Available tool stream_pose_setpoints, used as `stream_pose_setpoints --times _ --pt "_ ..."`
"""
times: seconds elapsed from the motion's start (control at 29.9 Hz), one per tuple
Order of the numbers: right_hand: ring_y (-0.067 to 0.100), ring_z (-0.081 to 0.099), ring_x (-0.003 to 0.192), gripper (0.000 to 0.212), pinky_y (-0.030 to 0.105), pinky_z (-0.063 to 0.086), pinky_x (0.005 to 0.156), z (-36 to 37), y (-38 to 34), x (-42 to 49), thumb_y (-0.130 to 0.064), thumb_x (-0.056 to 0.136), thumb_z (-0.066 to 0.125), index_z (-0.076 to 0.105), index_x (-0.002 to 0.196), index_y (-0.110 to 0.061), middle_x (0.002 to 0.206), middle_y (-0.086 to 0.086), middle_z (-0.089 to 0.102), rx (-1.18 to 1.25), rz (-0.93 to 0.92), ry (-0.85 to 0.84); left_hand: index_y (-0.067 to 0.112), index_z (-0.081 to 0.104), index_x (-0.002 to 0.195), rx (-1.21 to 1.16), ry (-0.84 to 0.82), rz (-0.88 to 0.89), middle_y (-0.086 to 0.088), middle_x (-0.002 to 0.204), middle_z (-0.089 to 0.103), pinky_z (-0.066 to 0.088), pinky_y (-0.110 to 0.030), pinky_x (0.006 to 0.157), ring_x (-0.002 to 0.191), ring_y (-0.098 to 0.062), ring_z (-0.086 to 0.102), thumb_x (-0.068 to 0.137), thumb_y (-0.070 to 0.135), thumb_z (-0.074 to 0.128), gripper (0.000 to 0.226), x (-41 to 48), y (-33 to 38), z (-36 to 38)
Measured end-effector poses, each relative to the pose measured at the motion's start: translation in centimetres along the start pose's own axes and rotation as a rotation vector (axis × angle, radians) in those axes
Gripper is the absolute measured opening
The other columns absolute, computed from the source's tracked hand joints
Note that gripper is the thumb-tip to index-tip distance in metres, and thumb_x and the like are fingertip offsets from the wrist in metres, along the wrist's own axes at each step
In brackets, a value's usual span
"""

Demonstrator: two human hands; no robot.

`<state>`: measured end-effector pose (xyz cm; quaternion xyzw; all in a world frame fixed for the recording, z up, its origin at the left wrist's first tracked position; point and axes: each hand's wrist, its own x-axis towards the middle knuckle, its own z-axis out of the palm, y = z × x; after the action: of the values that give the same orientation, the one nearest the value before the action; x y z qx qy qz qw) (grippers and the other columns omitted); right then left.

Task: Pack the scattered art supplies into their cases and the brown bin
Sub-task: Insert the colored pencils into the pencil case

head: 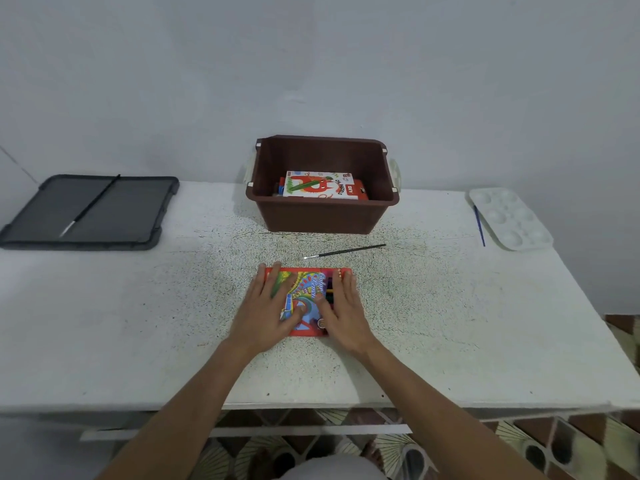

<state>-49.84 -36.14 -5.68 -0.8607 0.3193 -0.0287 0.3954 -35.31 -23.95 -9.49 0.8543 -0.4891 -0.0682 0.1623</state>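
Note:
A red colour pencil box [309, 295] lies flat on the white table [138, 323] in front of me. My left hand [268, 310] rests on its left half with straight fingers. My right hand [341, 311] lies flat on its right half. The brown bin [323, 216] stands behind, holding an oil pastels box [320, 185]. A black paintbrush [343, 251] lies between the bin and the pencil box. At the right are a white palette [510, 218] and a blue brush [479, 226].
A dark grey bin lid [114, 216] lies at the back left with another black brush [90, 204] on it. A wall stands close behind the table. The table's front edge is near my arms, with patterned floor below.

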Motion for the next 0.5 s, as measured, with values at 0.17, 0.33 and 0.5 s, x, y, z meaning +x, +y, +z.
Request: stream_pose_setpoints --times 0.17,0.33,0.5 --pt "0.011 -0.003 0.150 0.070 0.027 0.003 0.115 -1.3 0.4 -0.6 -0.051 0.101 0.035 0.003 0.157 -0.025 0.164 -0.004 -0.005 0.173 0.066 0.074 0.028 0.021 0.152 -0.058 0.021 -0.070 -0.006 0.163 -0.003 0.014 -0.043 0.118 0.150 -0.026 -0.002 0.092 0.070 0.021 0.073 -0.5 0.8 -0.2" --pt "0.013 0.044 0.133 0.066 0.028 0.043 0.104 -2.4 0.3 -1.5 -0.056 0.100 0.037 0.018 0.155 -0.026 0.155 -0.004 0.033 0.387 0.139 0.163 0.016 0.043 0.142 -0.160 0.186 -0.300 -0.015 0.151 0.037 0.039 -0.048 0.105 0.134 -0.033 0.039 0.093 0.056 0.031 0.064 -2.4 2.5 -0.8" --pt "0.000 0.060 0.112 0.051 0.031 0.052 0.097 -3.0 0.3 -2.1 -0.046 0.103 0.037 0.026 0.151 -0.034 0.144 -0.013 0.045 0.592 0.157 0.146 0.017 0.050 0.137 -0.459 0.223 -0.467 -0.005 0.132 0.057 0.041 -0.041 0.101 0.121 -0.026 0.046 0.095 0.042 0.051 0.049 -2.5 4.4 -1.9"
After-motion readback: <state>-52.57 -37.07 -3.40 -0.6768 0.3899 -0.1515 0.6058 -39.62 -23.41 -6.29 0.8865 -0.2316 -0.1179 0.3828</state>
